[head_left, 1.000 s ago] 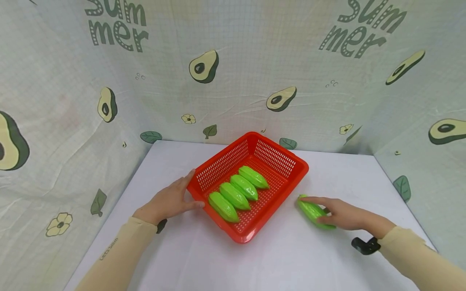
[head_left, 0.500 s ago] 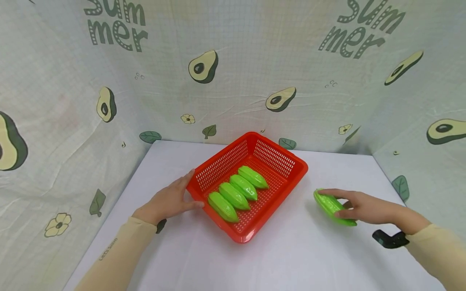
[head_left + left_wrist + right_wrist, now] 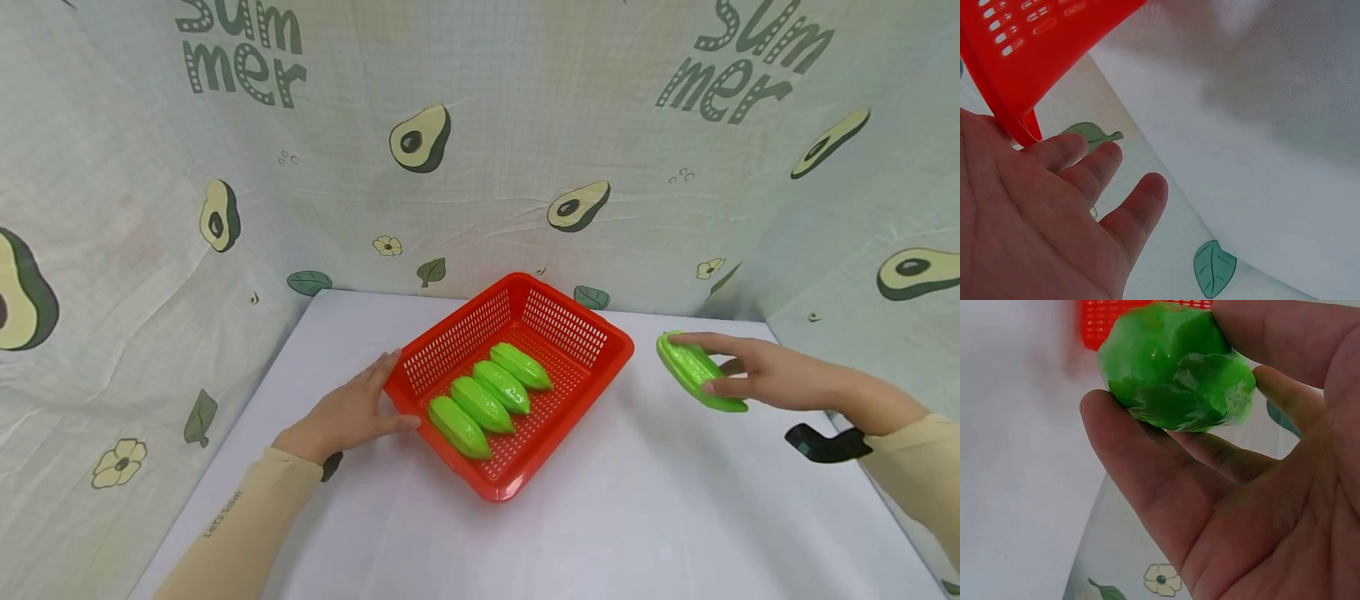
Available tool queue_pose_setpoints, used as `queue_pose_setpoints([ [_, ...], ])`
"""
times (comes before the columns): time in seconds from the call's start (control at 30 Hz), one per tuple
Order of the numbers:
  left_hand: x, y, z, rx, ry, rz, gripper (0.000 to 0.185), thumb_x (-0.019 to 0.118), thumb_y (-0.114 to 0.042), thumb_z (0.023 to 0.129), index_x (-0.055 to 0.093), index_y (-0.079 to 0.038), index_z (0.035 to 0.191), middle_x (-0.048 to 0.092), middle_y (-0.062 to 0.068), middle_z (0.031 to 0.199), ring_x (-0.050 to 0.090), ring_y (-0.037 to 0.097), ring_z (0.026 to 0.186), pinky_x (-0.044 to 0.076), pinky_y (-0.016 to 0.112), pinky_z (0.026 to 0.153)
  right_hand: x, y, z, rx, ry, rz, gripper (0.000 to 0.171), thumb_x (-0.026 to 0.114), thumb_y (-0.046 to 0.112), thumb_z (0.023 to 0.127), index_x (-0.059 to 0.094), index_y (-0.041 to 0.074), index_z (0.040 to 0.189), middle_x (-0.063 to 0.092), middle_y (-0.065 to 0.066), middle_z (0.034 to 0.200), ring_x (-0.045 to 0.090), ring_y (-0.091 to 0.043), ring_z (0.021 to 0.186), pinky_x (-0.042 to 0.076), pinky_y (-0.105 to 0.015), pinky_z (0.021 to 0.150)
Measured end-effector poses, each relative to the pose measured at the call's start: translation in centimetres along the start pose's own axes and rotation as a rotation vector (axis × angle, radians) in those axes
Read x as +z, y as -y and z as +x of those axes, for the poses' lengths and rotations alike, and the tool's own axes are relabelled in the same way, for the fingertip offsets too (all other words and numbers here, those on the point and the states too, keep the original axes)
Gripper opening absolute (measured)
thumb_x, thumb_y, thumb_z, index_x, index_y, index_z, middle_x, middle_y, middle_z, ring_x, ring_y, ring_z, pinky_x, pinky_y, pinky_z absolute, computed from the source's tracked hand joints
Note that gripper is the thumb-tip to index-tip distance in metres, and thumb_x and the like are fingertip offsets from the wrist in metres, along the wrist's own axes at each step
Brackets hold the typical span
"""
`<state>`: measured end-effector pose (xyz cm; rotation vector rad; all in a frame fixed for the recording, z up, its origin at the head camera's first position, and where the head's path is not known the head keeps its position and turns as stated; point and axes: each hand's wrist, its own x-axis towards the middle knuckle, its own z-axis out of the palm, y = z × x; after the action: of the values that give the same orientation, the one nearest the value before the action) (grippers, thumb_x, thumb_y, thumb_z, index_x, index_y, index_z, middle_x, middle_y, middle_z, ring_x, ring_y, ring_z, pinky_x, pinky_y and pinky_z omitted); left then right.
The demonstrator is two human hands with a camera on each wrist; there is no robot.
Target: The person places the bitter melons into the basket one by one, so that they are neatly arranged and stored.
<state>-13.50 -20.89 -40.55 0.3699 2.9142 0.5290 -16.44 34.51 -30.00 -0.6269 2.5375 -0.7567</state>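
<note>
My right hand [image 3: 772,371] holds a long, ridged green vegetable [image 3: 693,367] with tapered ends, raised over the right of the table. In the right wrist view this green vegetable [image 3: 1175,369] is seen end-on and glossy, gripped between thumb and fingers. My left hand [image 3: 360,408] rests against the left corner of a red plastic basket [image 3: 555,454], thumb and fingers spread. In the left wrist view the fingers of my left hand [image 3: 1041,194] lie fairly straight beside the basket's rim [image 3: 1032,128]. Several similar green vegetables [image 3: 483,404] lie side by side in the basket.
A white-covered table [image 3: 585,533] carries the basket. Pale cloth [image 3: 495,100] printed with avocados, leaves and lettering hangs behind and at both sides, close to the table edges. A black strap [image 3: 825,443] circles the right wrist.
My right hand has lifted the green vegetable off the table, moving it right and then up and away from me. My left hand and the basket have stayed in place.
</note>
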Motion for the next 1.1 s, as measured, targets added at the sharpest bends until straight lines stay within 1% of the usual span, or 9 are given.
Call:
queue_pose_setpoints([
  [0.13, 0.0, 0.0, 0.0, 0.004, -0.002, 0.000, 0.122, 0.058, -0.085, 0.072, 0.015, -0.014, 0.161, 0.025, 0.015, 0.162, 0.033, 0.037, 0.143, 0.045, 0.057, 0.100, -0.8, 1.1, 1.1, 0.002, -0.014, -0.056, 0.070, 0.071, 0.027, 0.094, 0.036, 0.030, 0.155, 0.052, -0.007, 0.122, 0.055, -0.029, 0.106, 0.054, -0.035, 0.071],
  [0.27, 0.0, 0.0, 0.1, 0.006, -0.002, -0.001, 0.122, 0.059, -0.085, 0.072, 0.016, -0.014, 0.161, 0.026, 0.015, 0.162, 0.032, 0.036, 0.143, 0.045, 0.057, 0.100, -1.5, 2.2, 2.5, -0.021, -0.001, -0.064, 0.069, 0.072, 0.024, 0.094, 0.038, 0.031, 0.154, 0.053, -0.009, 0.125, 0.059, -0.028, 0.107, 0.055, -0.035, 0.074],
  [0.4, -0.2, -0.1, 0.0, 0.005, 0.000, -0.006, 0.122, 0.059, -0.085, 0.072, 0.015, -0.014, 0.161, 0.025, 0.014, 0.162, 0.031, 0.035, 0.144, 0.044, 0.057, 0.101, -2.1, 3.5, 4.0, -0.030, 0.027, -0.042, 0.068, 0.070, 0.020, 0.095, 0.037, 0.032, 0.154, 0.051, -0.011, 0.131, 0.059, -0.034, 0.112, 0.055, -0.036, 0.076],
  [0.57, -0.2, -0.2, -0.1, -0.002, 0.007, -0.015, 0.121, 0.060, -0.083, 0.073, 0.016, -0.014, 0.161, 0.025, 0.014, 0.162, 0.030, 0.035, 0.144, 0.043, 0.057, 0.102, -2.7, 5.0, 6.4, -0.057, 0.055, -0.027, 0.067, 0.070, 0.024, 0.095, 0.038, 0.030, 0.154, 0.047, -0.012, 0.140, 0.055, -0.042, 0.118, 0.056, -0.038, 0.076],
  [0.6, -0.2, -0.2, 0.0, -0.003, 0.008, -0.014, 0.121, 0.060, -0.083, 0.073, 0.015, -0.014, 0.161, 0.025, 0.014, 0.162, 0.030, 0.035, 0.145, 0.043, 0.057, 0.102, -2.7, 5.2, 6.9, -0.064, 0.066, -0.019, 0.067, 0.070, 0.025, 0.095, 0.038, 0.029, 0.154, 0.046, -0.012, 0.140, 0.055, -0.043, 0.119, 0.057, -0.039, 0.077],
  [0.77, -0.1, -0.1, 0.1, -0.003, 0.004, -0.003, 0.121, 0.059, -0.085, 0.072, 0.015, -0.015, 0.161, 0.025, 0.013, 0.162, 0.030, 0.035, 0.144, 0.044, 0.056, 0.102, -2.3, 6.3, 9.4, -0.075, 0.101, -0.030, 0.065, 0.070, 0.024, 0.095, 0.041, 0.028, 0.153, 0.048, -0.011, 0.140, 0.057, -0.040, 0.116, 0.057, -0.040, 0.081],
  [0.93, -0.1, 0.0, 0.2, 0.002, 0.004, 0.001, 0.122, 0.058, -0.086, 0.072, 0.014, -0.015, 0.161, 0.025, 0.013, 0.162, 0.030, 0.034, 0.145, 0.044, 0.056, 0.101, -1.8, 7.1, 11.7, -0.059, 0.154, -0.006, 0.065, 0.071, 0.020, 0.094, 0.042, 0.029, 0.152, 0.047, -0.012, 0.140, 0.061, -0.037, 0.109, 0.059, -0.039, 0.080],
  [1.0, -0.1, 0.0, 0.2, 0.003, 0.004, 0.001, 0.122, 0.058, -0.086, 0.072, 0.014, -0.014, 0.161, 0.025, 0.013, 0.162, 0.030, 0.034, 0.145, 0.045, 0.056, 0.101, -1.6, 7.4, 12.6, -0.054, 0.168, -0.011, 0.065, 0.072, 0.020, 0.094, 0.043, 0.029, 0.152, 0.047, -0.012, 0.141, 0.060, -0.036, 0.110, 0.059, -0.039, 0.080],
  [1.1, 0.0, 0.1, 0.2, 0.002, 0.005, 0.004, 0.123, 0.057, -0.086, 0.072, 0.014, -0.014, 0.161, 0.025, 0.013, 0.162, 0.030, 0.034, 0.145, 0.045, 0.055, 0.101, -1.2, 7.7, 13.9, -0.056, 0.181, -0.040, 0.065, 0.072, 0.020, 0.093, 0.044, 0.028, 0.151, 0.048, -0.011, 0.140, 0.055, -0.036, 0.117, 0.058, -0.040, 0.083],
])
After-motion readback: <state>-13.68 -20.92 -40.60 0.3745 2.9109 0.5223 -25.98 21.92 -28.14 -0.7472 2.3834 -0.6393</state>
